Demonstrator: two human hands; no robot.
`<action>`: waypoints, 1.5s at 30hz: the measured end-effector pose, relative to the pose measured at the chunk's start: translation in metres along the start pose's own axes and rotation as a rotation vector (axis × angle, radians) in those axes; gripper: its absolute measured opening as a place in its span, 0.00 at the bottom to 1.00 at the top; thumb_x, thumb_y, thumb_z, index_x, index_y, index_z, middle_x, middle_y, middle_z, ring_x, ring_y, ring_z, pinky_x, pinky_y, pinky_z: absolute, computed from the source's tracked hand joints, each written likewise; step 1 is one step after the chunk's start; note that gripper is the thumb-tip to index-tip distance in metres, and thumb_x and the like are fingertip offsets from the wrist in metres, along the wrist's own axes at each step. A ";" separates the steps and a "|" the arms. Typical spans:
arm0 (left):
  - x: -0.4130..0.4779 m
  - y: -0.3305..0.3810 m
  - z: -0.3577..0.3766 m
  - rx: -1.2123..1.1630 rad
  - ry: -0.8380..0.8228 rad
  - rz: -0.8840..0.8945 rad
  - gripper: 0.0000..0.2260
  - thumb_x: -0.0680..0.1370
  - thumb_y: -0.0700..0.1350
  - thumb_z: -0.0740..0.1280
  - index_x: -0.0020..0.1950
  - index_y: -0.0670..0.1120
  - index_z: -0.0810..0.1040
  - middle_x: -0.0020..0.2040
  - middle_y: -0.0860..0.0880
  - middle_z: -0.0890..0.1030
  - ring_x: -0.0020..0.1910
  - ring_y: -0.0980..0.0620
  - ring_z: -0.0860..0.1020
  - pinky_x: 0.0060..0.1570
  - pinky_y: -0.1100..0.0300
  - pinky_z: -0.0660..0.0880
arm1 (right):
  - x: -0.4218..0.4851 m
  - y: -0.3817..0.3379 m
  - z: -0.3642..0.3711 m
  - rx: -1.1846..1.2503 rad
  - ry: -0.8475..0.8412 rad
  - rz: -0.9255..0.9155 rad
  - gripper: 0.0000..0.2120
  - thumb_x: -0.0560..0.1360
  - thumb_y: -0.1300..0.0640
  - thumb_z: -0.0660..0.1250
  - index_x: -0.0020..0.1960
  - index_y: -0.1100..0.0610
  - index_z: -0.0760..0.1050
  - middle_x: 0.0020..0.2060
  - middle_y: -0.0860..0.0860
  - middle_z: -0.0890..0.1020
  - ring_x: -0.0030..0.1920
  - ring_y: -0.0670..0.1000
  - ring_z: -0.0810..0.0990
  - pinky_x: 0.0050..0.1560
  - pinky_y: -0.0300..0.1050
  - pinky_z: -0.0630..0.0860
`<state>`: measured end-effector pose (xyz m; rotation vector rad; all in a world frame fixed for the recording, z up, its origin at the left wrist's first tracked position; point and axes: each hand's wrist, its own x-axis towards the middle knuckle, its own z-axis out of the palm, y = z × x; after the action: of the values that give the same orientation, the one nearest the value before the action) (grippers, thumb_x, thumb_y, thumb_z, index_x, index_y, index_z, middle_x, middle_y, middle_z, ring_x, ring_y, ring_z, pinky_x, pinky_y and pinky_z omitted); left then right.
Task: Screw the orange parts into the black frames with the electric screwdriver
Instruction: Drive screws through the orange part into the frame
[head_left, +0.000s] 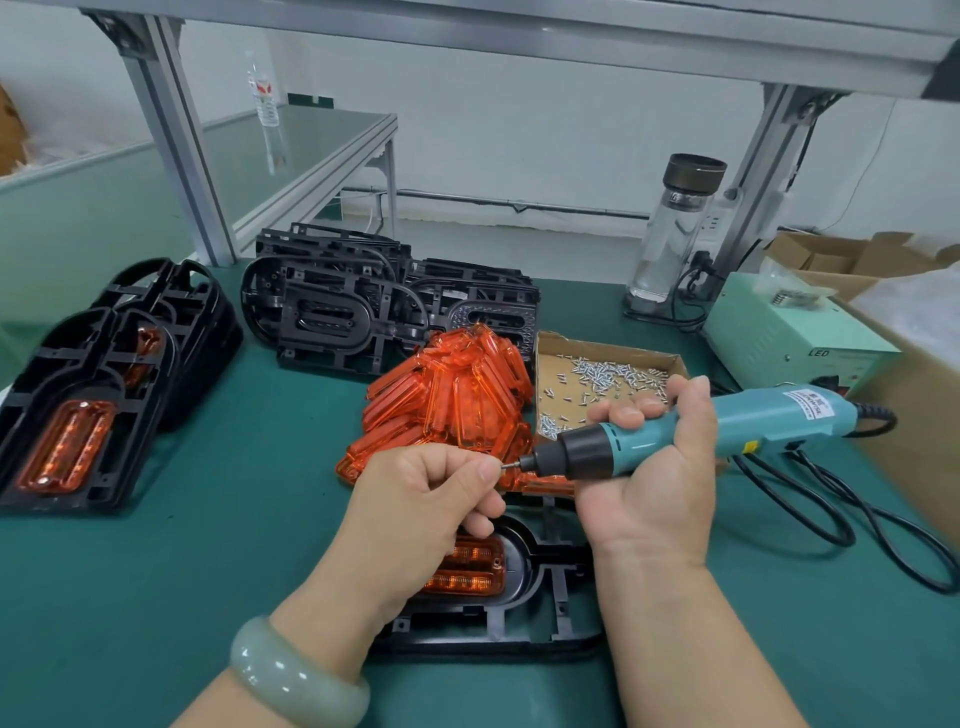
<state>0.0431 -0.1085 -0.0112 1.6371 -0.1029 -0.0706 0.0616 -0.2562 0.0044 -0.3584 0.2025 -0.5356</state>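
Just under both hands, the black frame (519, 613) with its orange part (470, 569) lies flat on the worktop (208, 571), while the right hand (654, 467) grips the electric screwdriver (727, 426) sideways, tip pointing at the left hand (431, 493), which pinches a tiny screw (503, 467).

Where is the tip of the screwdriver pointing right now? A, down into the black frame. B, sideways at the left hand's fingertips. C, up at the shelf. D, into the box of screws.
B: the right hand holds the screwdriver level, its tip meeting the screw pinched by the left hand, above the black frame.
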 end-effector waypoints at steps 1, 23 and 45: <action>0.000 0.000 0.000 0.006 -0.003 0.005 0.10 0.75 0.45 0.69 0.33 0.48 0.82 0.30 0.49 0.82 0.24 0.61 0.74 0.24 0.69 0.69 | 0.000 0.000 0.000 0.002 -0.002 0.000 0.08 0.78 0.52 0.67 0.43 0.52 0.70 0.28 0.45 0.71 0.25 0.44 0.69 0.36 0.38 0.76; 0.002 -0.001 -0.047 0.880 -0.327 0.130 0.11 0.63 0.58 0.77 0.43 0.67 0.80 0.41 0.60 0.76 0.40 0.63 0.74 0.43 0.65 0.73 | 0.013 -0.018 -0.007 -0.140 -0.139 -0.017 0.09 0.72 0.52 0.68 0.47 0.53 0.69 0.27 0.46 0.71 0.24 0.44 0.69 0.35 0.37 0.75; 0.001 -0.005 -0.021 0.902 -0.373 0.203 0.07 0.72 0.53 0.71 0.50 0.59 0.83 0.43 0.58 0.74 0.44 0.61 0.74 0.48 0.67 0.70 | 0.013 -0.021 -0.009 -0.388 -0.364 0.002 0.09 0.72 0.54 0.66 0.50 0.55 0.70 0.27 0.47 0.72 0.24 0.46 0.70 0.33 0.40 0.74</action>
<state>0.0466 -0.0872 -0.0143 2.4841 -0.6629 -0.1927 0.0605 -0.2827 0.0032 -0.8240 -0.0487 -0.4186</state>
